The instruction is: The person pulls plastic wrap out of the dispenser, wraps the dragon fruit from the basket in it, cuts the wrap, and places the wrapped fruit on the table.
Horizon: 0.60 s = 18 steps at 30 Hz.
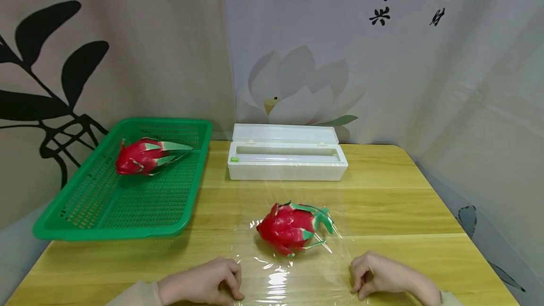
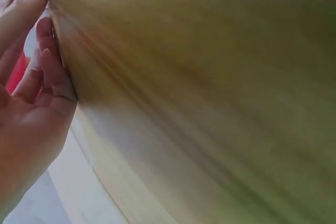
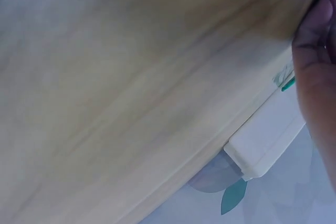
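A sheet of clear cling film (image 1: 276, 282) stretches over the wooden table toward the front, shiny and wrinkled. My left hand (image 1: 208, 281) pinches its near left corner between thumb and fingers, low at the tabletop. At the near right corner, the curled fingers of my right hand (image 1: 384, 275) pinch the film too. Between and beyond the hands lies a red dragon fruit (image 1: 286, 228) with green-tipped scales, within the film's width. Close views show the left hand (image 2: 37, 93) and the right hand (image 3: 315, 72) at the frame edges, fingertips against the table.
Behind the fruit stands a white cling film dispenser box (image 1: 289, 171) with its lid raised. A green plastic basket (image 1: 182, 223) on the left holds another dragon fruit (image 1: 142, 156). A printed curtain (image 1: 170, 51) hangs behind the wooden table (image 1: 408, 211).
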Each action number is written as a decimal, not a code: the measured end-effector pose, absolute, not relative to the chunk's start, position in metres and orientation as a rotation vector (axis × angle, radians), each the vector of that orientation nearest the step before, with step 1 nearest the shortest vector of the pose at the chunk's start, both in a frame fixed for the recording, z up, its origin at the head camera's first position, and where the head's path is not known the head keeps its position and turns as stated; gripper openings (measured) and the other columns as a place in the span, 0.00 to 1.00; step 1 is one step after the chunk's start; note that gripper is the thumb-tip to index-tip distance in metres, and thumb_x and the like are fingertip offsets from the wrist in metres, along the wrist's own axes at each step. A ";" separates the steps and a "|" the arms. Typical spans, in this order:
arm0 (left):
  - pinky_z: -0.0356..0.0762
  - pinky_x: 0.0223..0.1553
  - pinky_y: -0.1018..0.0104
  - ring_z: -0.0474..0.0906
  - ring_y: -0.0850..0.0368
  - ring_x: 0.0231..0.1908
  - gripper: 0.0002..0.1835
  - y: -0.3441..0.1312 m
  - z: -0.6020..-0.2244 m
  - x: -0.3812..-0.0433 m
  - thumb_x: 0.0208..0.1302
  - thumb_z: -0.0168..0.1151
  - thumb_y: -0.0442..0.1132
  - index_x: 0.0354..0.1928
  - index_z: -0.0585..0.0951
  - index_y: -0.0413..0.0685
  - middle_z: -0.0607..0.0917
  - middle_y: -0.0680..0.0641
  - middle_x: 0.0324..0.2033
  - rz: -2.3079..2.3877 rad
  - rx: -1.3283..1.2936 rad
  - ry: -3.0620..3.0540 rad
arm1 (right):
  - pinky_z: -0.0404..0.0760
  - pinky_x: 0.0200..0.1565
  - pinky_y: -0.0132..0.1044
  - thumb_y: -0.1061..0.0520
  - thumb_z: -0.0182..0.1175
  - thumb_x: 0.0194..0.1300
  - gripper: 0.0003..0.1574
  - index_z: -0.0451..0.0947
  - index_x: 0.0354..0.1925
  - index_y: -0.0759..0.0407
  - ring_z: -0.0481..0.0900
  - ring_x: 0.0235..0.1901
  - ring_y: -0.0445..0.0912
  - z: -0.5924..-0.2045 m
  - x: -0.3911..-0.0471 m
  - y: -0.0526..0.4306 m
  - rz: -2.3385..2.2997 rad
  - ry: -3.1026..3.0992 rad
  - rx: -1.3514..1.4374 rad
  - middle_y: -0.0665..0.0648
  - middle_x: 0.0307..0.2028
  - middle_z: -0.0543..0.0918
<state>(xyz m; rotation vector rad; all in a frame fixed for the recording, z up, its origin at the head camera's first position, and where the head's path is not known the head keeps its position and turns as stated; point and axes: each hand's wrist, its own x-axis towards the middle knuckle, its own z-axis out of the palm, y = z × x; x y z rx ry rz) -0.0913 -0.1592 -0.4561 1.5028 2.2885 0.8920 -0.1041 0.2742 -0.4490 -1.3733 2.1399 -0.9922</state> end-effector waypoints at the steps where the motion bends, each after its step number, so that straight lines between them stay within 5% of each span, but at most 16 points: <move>1: 0.66 0.32 0.88 0.63 0.81 0.32 0.07 -0.159 -0.456 -0.091 0.54 0.70 0.39 0.36 0.89 0.56 0.78 0.60 0.27 0.893 1.515 2.299 | 0.78 0.27 0.22 0.55 0.67 0.55 0.05 0.85 0.30 0.56 0.74 0.30 0.26 -0.449 -0.104 0.274 -1.002 2.137 -1.358 0.51 0.27 0.84; 18: 0.71 0.35 0.86 0.68 0.81 0.31 0.05 -0.156 -0.454 -0.096 0.62 0.62 0.41 0.32 0.86 0.52 0.82 0.59 0.27 0.901 1.512 2.259 | 0.78 0.30 0.22 0.58 0.62 0.60 0.02 0.82 0.31 0.53 0.73 0.32 0.26 -0.442 -0.103 0.273 -0.941 2.174 -1.369 0.50 0.28 0.81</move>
